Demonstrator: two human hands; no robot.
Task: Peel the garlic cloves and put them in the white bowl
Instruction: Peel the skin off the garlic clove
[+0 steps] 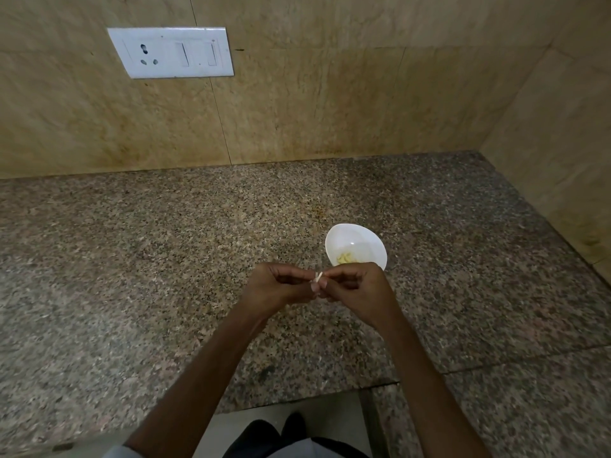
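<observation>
Both hands meet above the granite tabletop [165, 259] — left hand [277, 285] and right hand [355, 289] pinch one garlic clove [318, 277], apparently part-peeled. Just beyond, slightly right, the white bowl [370, 239] holds peeled cloves [345, 258].

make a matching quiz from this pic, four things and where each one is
Things: 1 clove; 2 bowl; 3 socket; 4 peeled garlic
Places: a on the wall; b pinched between left hand and right hand; c in the bowl; d on the counter
Pairs: 1-b; 2-d; 3-a; 4-c
</observation>
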